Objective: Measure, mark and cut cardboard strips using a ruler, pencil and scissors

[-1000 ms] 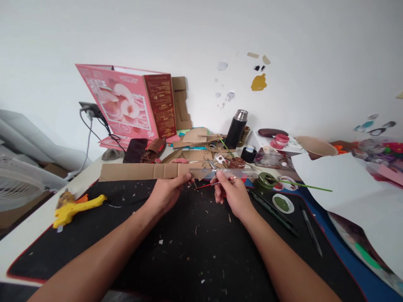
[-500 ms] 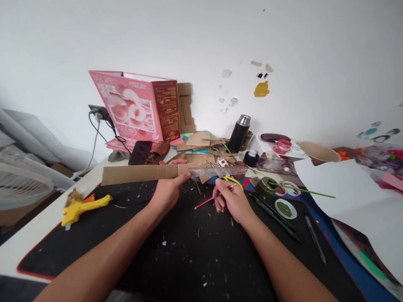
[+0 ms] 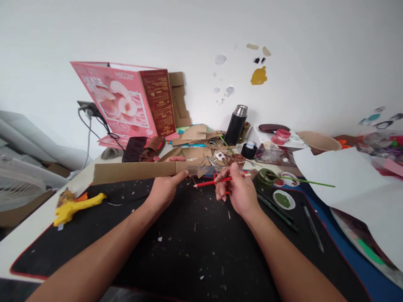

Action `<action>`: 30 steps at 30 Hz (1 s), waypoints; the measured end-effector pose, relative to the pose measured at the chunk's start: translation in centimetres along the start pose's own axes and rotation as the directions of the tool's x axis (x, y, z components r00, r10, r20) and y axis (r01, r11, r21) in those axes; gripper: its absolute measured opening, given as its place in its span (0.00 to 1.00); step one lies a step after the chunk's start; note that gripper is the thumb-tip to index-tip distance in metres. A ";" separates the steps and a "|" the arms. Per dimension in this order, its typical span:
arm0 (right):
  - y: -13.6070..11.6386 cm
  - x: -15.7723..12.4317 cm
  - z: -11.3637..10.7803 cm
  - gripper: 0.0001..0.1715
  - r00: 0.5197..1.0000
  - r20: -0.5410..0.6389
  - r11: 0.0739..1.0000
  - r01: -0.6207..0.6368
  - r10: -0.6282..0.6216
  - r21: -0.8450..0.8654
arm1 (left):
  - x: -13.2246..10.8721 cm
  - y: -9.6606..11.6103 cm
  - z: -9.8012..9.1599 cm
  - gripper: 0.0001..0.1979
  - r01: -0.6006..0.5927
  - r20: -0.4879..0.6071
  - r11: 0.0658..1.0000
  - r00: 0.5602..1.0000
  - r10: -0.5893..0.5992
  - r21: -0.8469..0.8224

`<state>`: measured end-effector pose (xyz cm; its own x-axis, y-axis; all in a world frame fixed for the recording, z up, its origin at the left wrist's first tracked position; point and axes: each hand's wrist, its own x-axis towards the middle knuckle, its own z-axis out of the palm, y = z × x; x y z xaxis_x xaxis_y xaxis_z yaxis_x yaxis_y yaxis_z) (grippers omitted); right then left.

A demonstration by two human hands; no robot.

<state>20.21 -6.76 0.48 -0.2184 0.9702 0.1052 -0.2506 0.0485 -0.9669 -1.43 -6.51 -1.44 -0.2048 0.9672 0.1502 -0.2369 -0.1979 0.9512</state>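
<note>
In the head view, my left hand (image 3: 165, 188) grips a long brown cardboard strip (image 3: 135, 172), raised above the black mat. A clear ruler (image 3: 203, 169) lies along the strip's right part, under my left thumb. Its far end is hidden behind my right hand (image 3: 242, 193). That hand is closed on a red pencil (image 3: 206, 183), whose tip points left, just below the ruler and apart from the cardboard.
A yellow glue gun (image 3: 74, 207) rests at the left of the black mat (image 3: 189, 251). Cardboard scraps (image 3: 195, 133), a black flask (image 3: 234, 128) and a green paint jar (image 3: 265, 178) stand or lie beyond my hands. White paper (image 3: 333, 176) spreads at the right.
My right hand has moved up and slightly right, bringing the pencil up nearer the ruler and closer to level. It now covers the ruler's right end. The whole view has shifted a little.
</note>
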 end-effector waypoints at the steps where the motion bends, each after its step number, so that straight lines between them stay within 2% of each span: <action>1: 0.1 -0.1 0.0 0.40 1.000 0.018 1.000 0.003 -0.003 -0.027 | 0.0 -0.1 0.0 0.23 -0.001 -0.004 1.000 1.000 0.001 -0.001; 3: 0.3 -0.4 0.1 0.39 0.997 0.078 0.989 -0.012 0.024 -0.150 | 0.1 -0.1 -0.1 0.23 -0.012 -0.011 1.000 1.000 0.012 0.006; 5: 0.6 -0.8 0.4 0.36 0.984 0.164 0.935 -0.005 0.067 -0.354 | 0.1 -0.1 -0.1 0.21 -0.022 -0.009 1.000 1.000 0.023 0.014; 7: 0.7 -1.2 0.7 0.32 0.960 0.266 0.848 0.068 0.088 -0.525 | 0.1 0.0 -0.1 0.20 -0.029 0.000 0.999 1.000 0.029 0.019; 9: 0.8 -1.5 1.0 0.29 0.936 0.340 0.796 0.138 0.090 -0.589 | 0.0 0.1 0.0 0.21 -0.029 0.006 0.999 1.000 0.029 0.025; 11: 0.7 -1.6 1.2 0.28 0.941 0.331 0.819 0.135 0.071 -0.558 | 0.0 0.1 0.0 0.21 -0.031 0.002 0.999 1.000 0.031 0.038; 15: 0.2 -1.2 1.0 0.31 0.983 0.185 0.938 0.057 0.007 -0.342 | -0.1 0.1 -0.1 0.22 -0.013 0.014 0.996 1.000 0.012 0.088; 18: -0.2 -1.0 0.9 0.32 0.994 0.094 0.972 0.073 -0.053 -0.222 | -0.3 0.3 0.1 0.22 0.011 0.047 0.987 0.999 -0.019 0.159; 24: -0.7 -0.8 0.9 0.30 0.991 -0.040 0.972 0.119 -0.130 -0.203 | -0.7 0.5 0.3 0.20 0.019 0.131 0.976 0.990 -0.048 0.219; 30: -0.4 -0.7 0.9 0.28 0.994 -0.032 0.979 0.095 -0.102 -0.180 | -0.7 -0.2 0.1 0.23 0.045 0.204 0.986 0.976 -0.078 0.160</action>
<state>19.60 -7.67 1.06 -0.1614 0.9672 0.1960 -0.0963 0.1823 -0.9785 -1.11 -7.15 -1.76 0.0122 0.9918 0.1274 -0.0913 -0.1258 0.9878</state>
